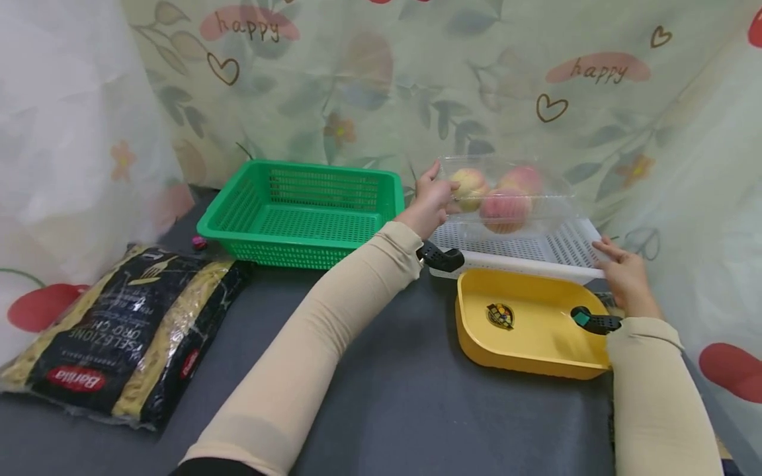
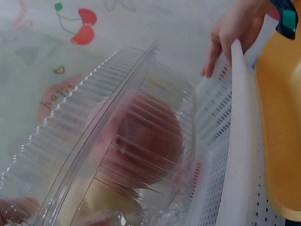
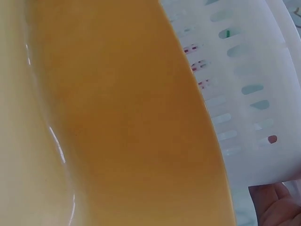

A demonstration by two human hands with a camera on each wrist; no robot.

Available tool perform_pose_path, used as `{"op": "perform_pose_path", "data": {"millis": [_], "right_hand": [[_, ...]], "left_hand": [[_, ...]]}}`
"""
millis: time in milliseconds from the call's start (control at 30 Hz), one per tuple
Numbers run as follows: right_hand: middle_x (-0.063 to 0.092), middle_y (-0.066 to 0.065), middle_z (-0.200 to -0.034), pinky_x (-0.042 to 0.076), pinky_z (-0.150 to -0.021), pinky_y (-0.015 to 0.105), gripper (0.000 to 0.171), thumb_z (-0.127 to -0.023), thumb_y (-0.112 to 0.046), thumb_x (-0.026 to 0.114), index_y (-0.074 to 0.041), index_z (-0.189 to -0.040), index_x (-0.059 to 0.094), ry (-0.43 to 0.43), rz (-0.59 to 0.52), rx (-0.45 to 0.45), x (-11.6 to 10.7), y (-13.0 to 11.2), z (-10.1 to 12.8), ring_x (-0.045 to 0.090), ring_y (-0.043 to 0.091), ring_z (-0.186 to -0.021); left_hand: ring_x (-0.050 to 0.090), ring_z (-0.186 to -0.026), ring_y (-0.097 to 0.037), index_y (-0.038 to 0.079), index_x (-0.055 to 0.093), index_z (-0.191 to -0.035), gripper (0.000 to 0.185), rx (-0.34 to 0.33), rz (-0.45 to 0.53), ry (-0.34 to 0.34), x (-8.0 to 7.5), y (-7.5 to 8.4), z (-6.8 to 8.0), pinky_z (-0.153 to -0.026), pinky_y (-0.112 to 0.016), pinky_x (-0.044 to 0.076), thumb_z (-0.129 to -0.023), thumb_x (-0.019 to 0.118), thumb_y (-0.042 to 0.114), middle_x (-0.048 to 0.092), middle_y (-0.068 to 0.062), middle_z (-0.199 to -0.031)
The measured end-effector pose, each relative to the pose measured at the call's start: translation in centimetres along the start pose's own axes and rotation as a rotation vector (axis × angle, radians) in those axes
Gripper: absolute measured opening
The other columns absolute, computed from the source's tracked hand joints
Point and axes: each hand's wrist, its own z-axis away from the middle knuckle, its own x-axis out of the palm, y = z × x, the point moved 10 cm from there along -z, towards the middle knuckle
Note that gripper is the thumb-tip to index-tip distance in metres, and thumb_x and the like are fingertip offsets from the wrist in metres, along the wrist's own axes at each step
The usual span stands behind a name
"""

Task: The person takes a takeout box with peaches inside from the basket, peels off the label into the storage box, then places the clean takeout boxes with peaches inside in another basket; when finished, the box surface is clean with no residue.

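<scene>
A dark grey tabletop (image 1: 387,396) fills the foreground. Behind it and along both sides hangs a pale, translucent curtain (image 1: 369,86) printed with leaves, flowers, hearts, red cherries and the word "happy". The light is soft and even.

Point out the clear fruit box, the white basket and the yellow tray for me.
clear fruit box (image 1: 506,192), head view, its front wall over the fruit.
white basket (image 1: 571,246), head view, bare perforated floor on the right.
yellow tray (image 1: 536,330), head view, bare inner floor.
</scene>
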Motion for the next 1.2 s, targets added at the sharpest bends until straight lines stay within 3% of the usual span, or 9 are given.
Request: {"op": "perform_pose_path", "data": {"millis": [133, 233, 333, 400, 500, 700, 933, 1067, 1200], "right_hand": [[0.005, -0.022, -0.151, 0.024, -0.112, 0.046, 0.049, -0.098, -0.015, 0.038, -0.009, -0.145, 0.025, 0.002, -0.006, 0.008, 0.0, -0.1, 0.0, -0.002, 0.027, -0.145], [0.005, -0.022, -0.151, 0.024, -0.112, 0.046, 0.049, -0.098, -0.016, 0.039, -0.01, -0.145, 0.026, 0.005, -0.009, 0.011, 0.0, -0.2, 0.0, -0.001, 0.028, -0.145], [0.006, -0.022, -0.152, 0.024, -0.112, 0.046, 0.049, -0.098, -0.017, 0.039, -0.011, -0.145, 0.026, 0.012, -0.021, 0.023, 0.0, -0.2, 0.0, 0.001, 0.029, -0.145], [0.006, -0.021, -0.152, 0.024, -0.112, 0.046, 0.049, -0.098, -0.017, 0.039, -0.011, -0.145, 0.026, 0.013, -0.026, 0.028, 0.0, -0.2, 0.0, 0.002, 0.029, -0.145], [0.006, -0.021, -0.152, 0.024, -0.112, 0.046, 0.049, -0.098, -0.017, 0.04, -0.011, -0.145, 0.026, 0.013, -0.037, 0.038, 0.0, -0.2, 0.1, 0.002, 0.029, -0.145], [0.007, -0.023, -0.152, 0.022, -0.113, 0.043, 0.05, -0.098, -0.015, 0.041, -0.01, -0.145, 0.026, 0.018, -0.049, 0.044, 0.0, -0.1, 0.1, -0.001, 0.026, -0.145], [0.007, -0.023, -0.152, 0.023, -0.112, 0.041, 0.052, -0.097, -0.014, 0.044, -0.01, -0.145, 0.026, 0.017, -0.063, 0.043, 0.2, 0.0, 0.0, 0.0, 0.025, -0.145], [0.007, -0.023, -0.152, 0.024, -0.112, 0.041, 0.052, -0.097, -0.014, 0.043, -0.011, -0.146, 0.026, 0.021, -0.061, 0.05, 0.2, 0.2, 0.0, 0.002, 0.025, -0.145], [0.007, -0.022, -0.152, 0.024, -0.111, 0.041, 0.052, -0.097, -0.015, 0.043, -0.011, -0.146, 0.025, 0.024, -0.064, 0.047, 0.0, 0.4, 0.0, 0.003, 0.026, -0.145]], "left_hand": [[0.059, -0.081, -0.018, 0.033, 0.04, -0.141, 0.072, 0.05, -0.018, 0.049, 0.4, 0.1, -0.7, -0.043, -0.02, 0.032, -0.084, 0.055, -0.009, 0.037, -0.01, -0.148], [0.04, -0.051, -0.011, 0.035, 0.041, -0.14, 0.073, 0.059, -0.063, 0.066, 0.6, 0.1, -1.0, -0.04, -0.021, 0.027, -0.084, 0.055, -0.009, 0.043, -0.011, -0.144], [0.013, -0.041, -0.009, 0.04, 0.039, -0.14, 0.074, 0.042, -0.094, 0.068, 0.9, -0.2, -1.1, -0.037, -0.022, 0.017, -0.085, 0.055, -0.007, 0.053, -0.012, -0.135], [0.01, -0.039, -0.009, 0.044, 0.037, -0.139, 0.074, 0.024, -0.117, 0.078, 0.9, -0.3, -1.3, -0.036, -0.023, 0.014, -0.087, 0.056, -0.005, 0.057, -0.011, -0.13], [0.011, -0.039, -0.009, 0.045, 0.037, -0.139, 0.075, 0.018, -0.115, 0.097, 0.7, -0.5, -1.6, -0.036, -0.023, 0.014, -0.087, 0.056, -0.005, 0.065, -0.009, -0.118], [0.03, -0.053, -0.011, 0.034, 0.043, -0.14, 0.073, 0.074, -0.061, 0.156, -0.2, -0.7, -2.3, -0.05, -0.029, 0.04, -0.083, 0.054, -0.011, 0.043, -0.008, -0.143], [0.029, -0.05, -0.01, 0.03, 0.04, -0.142, 0.074, 0.089, -0.051, 0.15, -0.6, -1.2, -2.9, -0.05, -0.03, 0.034, -0.083, 0.052, -0.013, 0.034, -0.007, -0.149], [0.038, -0.063, -0.014, 0.025, 0.041, -0.142, 0.072, 0.086, -0.118, 0.154, -0.5, -1.4, -3.0, -0.053, -0.032, 0.04, -0.082, 0.052, -0.013, 0.036, -0.005, -0.149], [0.036, -0.053, -0.012, 0.026, 0.041, -0.142, 0.071, 0.086, -0.249, 0.146, -0.3, -1.5, -3.2, -0.043, -0.024, 0.037, -0.082, 0.052, -0.011, 0.037, -0.004, -0.149]]}}
